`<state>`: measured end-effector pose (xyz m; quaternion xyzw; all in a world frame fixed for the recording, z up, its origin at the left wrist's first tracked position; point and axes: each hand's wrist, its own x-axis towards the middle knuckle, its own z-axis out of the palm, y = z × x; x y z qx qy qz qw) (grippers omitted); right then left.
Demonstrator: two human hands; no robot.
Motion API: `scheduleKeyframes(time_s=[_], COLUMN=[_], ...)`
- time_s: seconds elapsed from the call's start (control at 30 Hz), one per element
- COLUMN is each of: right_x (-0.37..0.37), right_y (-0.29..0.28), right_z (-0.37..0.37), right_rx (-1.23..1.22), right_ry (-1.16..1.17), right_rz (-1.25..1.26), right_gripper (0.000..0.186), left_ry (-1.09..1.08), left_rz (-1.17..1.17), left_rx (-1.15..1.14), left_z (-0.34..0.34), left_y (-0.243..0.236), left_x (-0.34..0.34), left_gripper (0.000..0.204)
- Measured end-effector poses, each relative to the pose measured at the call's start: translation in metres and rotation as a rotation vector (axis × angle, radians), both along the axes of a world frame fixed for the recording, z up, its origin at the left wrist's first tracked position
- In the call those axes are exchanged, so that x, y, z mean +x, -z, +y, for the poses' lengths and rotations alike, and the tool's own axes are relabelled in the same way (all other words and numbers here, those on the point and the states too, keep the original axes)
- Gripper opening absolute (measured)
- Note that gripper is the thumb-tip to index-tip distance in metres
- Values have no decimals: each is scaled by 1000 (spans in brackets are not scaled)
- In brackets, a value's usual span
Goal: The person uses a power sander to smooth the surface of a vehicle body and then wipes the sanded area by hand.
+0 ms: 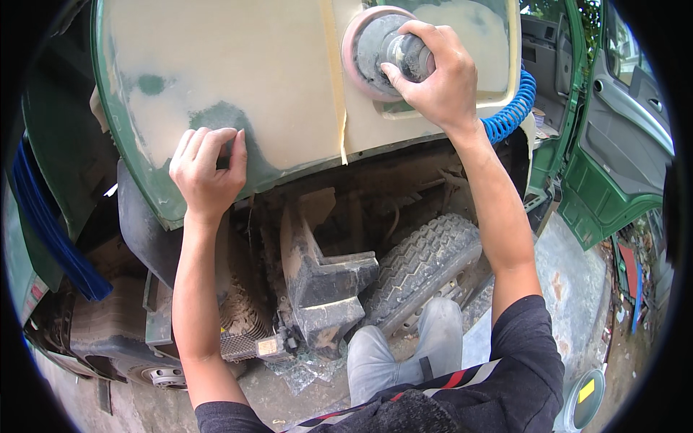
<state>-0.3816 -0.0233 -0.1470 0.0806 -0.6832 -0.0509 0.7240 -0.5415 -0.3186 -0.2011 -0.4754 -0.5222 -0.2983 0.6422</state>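
My right hand [446, 79] grips a round orbital sander [402, 59], with fingers and thumb around its dusty grey body. The sander's pinkish pad [350, 54] lies against the vehicle's body panel [281, 65], just right of a strip of masking tape [333, 68]. This panel is green, mostly covered in beige filler, with sanded green patches [220, 119] showing through. My left hand [208, 169] rests near the panel's lower left, beside one such patch. Its fingers are curled together with the thumb close to the index finger, and nothing shows in them.
A coiled blue air hose [516, 108] hangs right of my right wrist. Below the panel are a tyre [426, 260] and a black bracket [325, 281]. An open green door [613, 144] stands at the right. A round container [583, 400] sits on the floor, lower right.
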Motion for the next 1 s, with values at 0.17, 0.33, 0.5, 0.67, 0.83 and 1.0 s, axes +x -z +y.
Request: scheduleKeyframes(time_s=[0.17,0.33,0.5,0.67,0.83,1.0], right_x=[-1,10,5,2,-3,-5], right_y=[-15,-36,-52,-69,-83,-98], right_z=[0,-18,-15,-13,-7,-9], right_rx=[10,-25,24,7,36,50], right_ry=[18,-7,-30,-15,-26,-38], right_rz=[7,-15,25,22,54,65], right_gripper=[48,47,47,49,50,51], left_ry=[-8,3,-2,-6,-9,-12], left_rz=[-12,15,15,31,30,29], left_rx=[5,-3,-3,-2,-1,1], left_z=[0,-1,-1,0,0,-1], left_y=[0,0,0,0,1,0], left_x=[2,-1,-1,-1,-1,0], left_gripper=[16,17,17,17,17,17])
